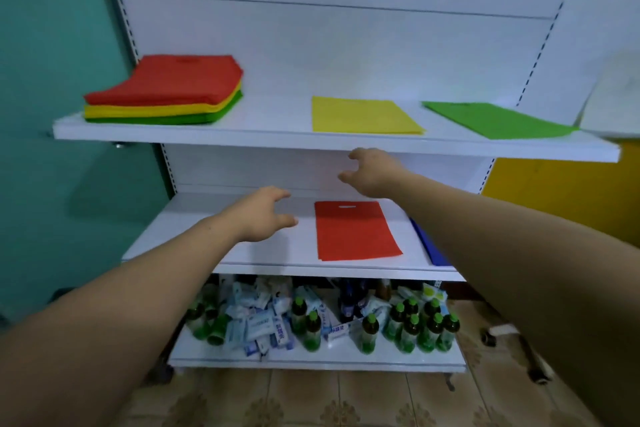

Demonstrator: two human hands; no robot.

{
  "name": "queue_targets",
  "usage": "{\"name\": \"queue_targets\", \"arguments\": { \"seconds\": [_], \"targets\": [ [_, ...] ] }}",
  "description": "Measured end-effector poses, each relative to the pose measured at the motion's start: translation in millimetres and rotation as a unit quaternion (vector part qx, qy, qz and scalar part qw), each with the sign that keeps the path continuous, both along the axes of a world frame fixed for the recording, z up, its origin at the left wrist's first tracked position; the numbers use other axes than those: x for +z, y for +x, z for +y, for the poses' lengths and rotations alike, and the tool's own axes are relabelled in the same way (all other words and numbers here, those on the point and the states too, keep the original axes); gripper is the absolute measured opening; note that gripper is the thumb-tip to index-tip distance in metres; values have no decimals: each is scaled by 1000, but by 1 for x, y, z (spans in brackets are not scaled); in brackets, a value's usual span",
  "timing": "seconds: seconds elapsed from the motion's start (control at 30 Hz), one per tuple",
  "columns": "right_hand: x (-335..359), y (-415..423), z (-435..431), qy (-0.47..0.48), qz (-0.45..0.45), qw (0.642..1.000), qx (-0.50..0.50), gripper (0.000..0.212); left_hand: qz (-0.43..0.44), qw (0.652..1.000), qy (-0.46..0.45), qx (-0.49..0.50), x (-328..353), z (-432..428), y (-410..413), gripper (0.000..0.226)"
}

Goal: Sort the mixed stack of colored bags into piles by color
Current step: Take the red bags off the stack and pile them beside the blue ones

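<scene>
A white shelf unit (277,128) carries the mixed stack (166,90) of red, yellow and green bags at the upper shelf's left end. A green bag (498,120) and a yellow bag (363,116) lie apart to its right. One red bag (353,230) lies on the shelf below, near the left hand (259,215) and right hand (375,172), both loosely spread and empty.

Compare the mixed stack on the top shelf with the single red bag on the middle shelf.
The mixed stack is many bags thick, red over yellow over green; the single red bag lies thin and flat. The stack sits at the left end of the top shelf; the red bag lies on the middle shelf. Both show a red face with a handle cutout at the far edge.
</scene>
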State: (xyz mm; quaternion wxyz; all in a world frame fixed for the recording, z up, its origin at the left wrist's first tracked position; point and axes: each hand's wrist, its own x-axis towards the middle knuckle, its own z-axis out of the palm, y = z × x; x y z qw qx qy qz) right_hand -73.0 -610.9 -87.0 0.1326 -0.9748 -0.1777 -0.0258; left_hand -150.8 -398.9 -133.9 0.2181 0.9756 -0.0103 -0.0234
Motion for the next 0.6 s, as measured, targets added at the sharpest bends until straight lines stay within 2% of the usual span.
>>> {"name": "queue_targets", "arguments": {
  "seconds": [0.3, 0.6],
  "targets": [
    [80, -22, 117, 40, -61, 993, 93, 61, -87, 993, 18, 83, 81, 89, -53, 66],
    [104, 54, 209, 48, -74, 986, 141, 63, -130, 980, 68, 133, 104, 171, -1, 64]
  ]
}}
